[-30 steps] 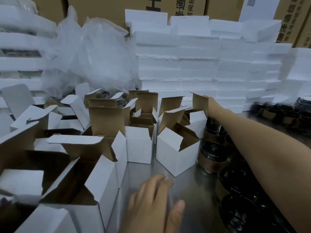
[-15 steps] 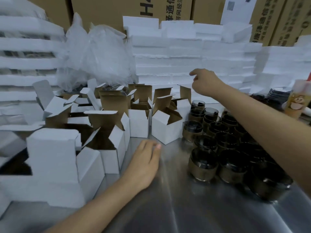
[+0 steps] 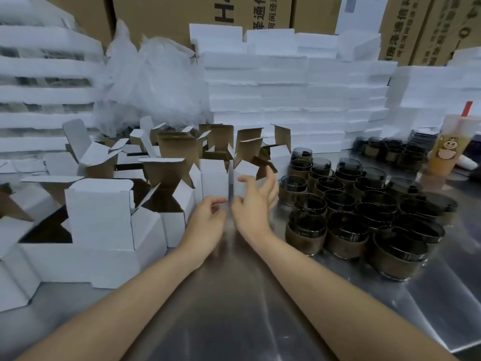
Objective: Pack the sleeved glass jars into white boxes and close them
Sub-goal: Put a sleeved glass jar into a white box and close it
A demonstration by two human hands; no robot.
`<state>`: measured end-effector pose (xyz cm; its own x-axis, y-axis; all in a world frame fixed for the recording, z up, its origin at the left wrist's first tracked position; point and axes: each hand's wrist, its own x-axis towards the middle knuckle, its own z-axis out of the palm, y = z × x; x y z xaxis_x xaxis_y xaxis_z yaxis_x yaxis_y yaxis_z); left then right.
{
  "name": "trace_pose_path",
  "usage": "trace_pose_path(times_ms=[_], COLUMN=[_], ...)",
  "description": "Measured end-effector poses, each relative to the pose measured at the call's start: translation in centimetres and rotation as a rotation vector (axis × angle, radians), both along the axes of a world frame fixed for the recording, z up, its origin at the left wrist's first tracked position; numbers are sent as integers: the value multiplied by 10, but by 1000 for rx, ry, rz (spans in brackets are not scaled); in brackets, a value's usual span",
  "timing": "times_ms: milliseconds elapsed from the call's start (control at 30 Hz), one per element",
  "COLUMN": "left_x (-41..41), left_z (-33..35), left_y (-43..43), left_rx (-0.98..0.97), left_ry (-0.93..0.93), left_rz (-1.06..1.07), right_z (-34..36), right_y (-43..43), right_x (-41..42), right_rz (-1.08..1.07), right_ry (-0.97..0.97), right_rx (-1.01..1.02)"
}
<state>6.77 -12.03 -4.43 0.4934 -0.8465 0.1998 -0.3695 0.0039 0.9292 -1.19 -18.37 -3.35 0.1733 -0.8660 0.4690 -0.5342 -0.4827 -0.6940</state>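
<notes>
Judging from my right hand [image 3: 256, 204], fingers spread and empty, and my left hand [image 3: 208, 220], loosely curled round nothing, I needed the white box [image 3: 246, 169] just beyond them steadied upright, flaps clear, before lifting a sleeved jar [image 3: 305, 234] from the cluster just right of them.

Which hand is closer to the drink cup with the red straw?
Right. The right hand is in the middle, with the jars between it and the drink cup far to its right. The left hand is even farther left.
</notes>
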Motion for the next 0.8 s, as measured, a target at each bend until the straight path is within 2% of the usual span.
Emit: trace_pose_path(times_ms=[100, 233, 433, 567, 667, 733, 800], left_x=[1, 2, 1, -1, -1, -2, -3], left_z=[1, 2, 2, 4, 3, 4, 5], left_y=[-3, -2, 1, 3, 4, 5, 6], left_rx=[22, 14, 6, -62, -71, -40, -32], left_ry=[11, 35, 8, 119, 155, 136, 134], left_rz=[9, -9, -5, -4, -13, -6, -2], right_z=[-1, -1, 8, 14, 13, 13, 12], right_y=[-10, -6, 2, 19, 21, 19, 19], right_x=[2, 4, -6, -9, -10, -11, -11], right_rz=[-7, 44, 84, 237, 90, 76, 184], right_ry=[103, 126, 32, -277, -258, -241, -319], right_rx=[61, -83, -231, -209, -365, -241, -25])
